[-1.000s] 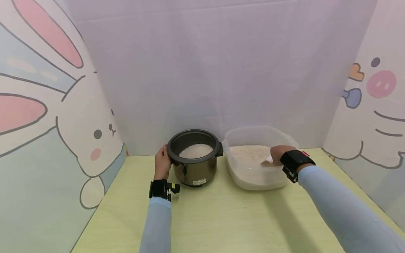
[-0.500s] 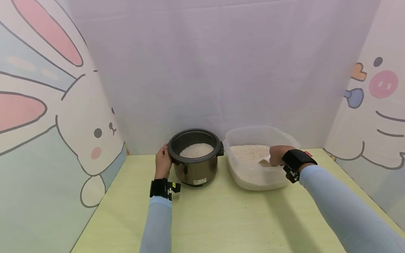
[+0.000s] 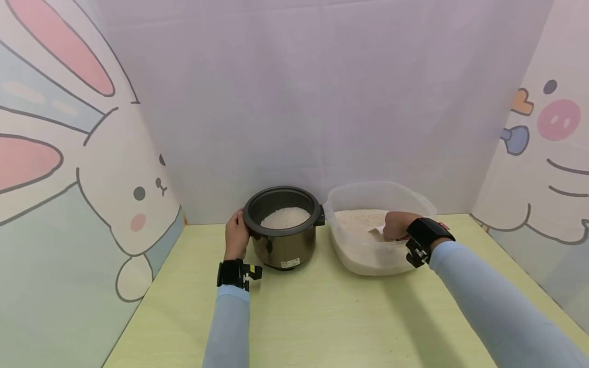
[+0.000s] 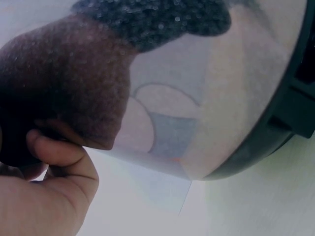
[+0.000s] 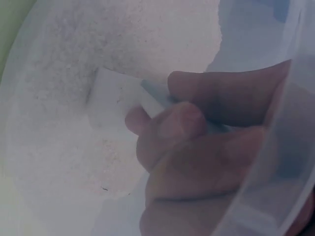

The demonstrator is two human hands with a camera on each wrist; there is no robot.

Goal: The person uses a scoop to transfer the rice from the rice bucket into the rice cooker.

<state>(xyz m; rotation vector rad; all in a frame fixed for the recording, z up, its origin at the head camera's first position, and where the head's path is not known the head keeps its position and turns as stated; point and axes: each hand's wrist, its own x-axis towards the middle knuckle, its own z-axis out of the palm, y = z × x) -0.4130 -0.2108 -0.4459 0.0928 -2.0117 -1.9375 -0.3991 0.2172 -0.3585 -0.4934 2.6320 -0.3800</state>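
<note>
In the head view a dark rice cooker (image 3: 284, 249), lidless, stands upright with white rice (image 3: 285, 219) inside. My left hand (image 3: 236, 239) grips its left side handle (image 4: 17, 140), thumb curled over it in the left wrist view. To the right stands a translucent plastic tub (image 3: 375, 265) holding more rice (image 3: 358, 219). My right hand (image 3: 398, 226) reaches inside over the near right wall, fingers curled round the handle of a white scoop (image 5: 110, 101). The scoop's front edge meets the rice; how full it is cannot be seen.
Cooker and tub stand side by side on a pale yellow-green table (image 3: 313, 322). Close behind them hangs a light cloth (image 3: 322, 102). Cartoon-printed panels (image 3: 119, 204) flank the table on both sides. The cooker's right handle (image 3: 319, 216) sits against or very near the tub.
My right hand and the scoop have moved a little to the left within the tub. My left hand keeps its hold on the cooker, which stays in place.
</note>
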